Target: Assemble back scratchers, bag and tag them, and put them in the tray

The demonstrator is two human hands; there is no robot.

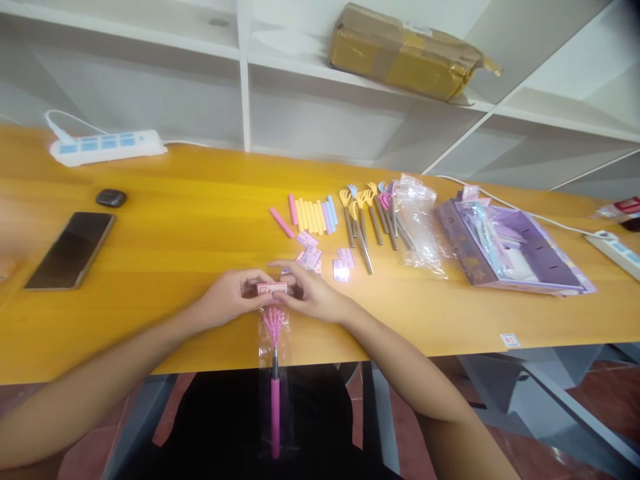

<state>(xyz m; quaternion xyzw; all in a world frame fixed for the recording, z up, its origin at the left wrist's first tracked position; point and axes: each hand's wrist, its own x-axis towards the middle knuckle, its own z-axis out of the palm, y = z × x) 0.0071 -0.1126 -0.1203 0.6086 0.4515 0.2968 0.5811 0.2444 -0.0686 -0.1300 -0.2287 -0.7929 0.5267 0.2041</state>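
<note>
My left hand (231, 295) and my right hand (316, 293) meet near the table's front edge, fingers closed on a small printed card (273, 287) at the top of a clear plastic bag (286, 400). Inside the bag is a pink back scratcher (275, 407), its claw up towards my fingers and its handle hanging past the table edge over my lap. Whether the card is fastened to the bag is hidden by my fingers. Just beyond my hands lie several loose printed cards (310, 256), with two more (341, 269) to the right.
Several coloured handle sleeves (310, 217) lie behind the cards. Right of them are metal-stemmed back scratchers (373, 217), clear bags (423, 223) and a purple box (545, 250). A phone (71, 250), a black case (111, 197) and a power strip (107, 147) are at left.
</note>
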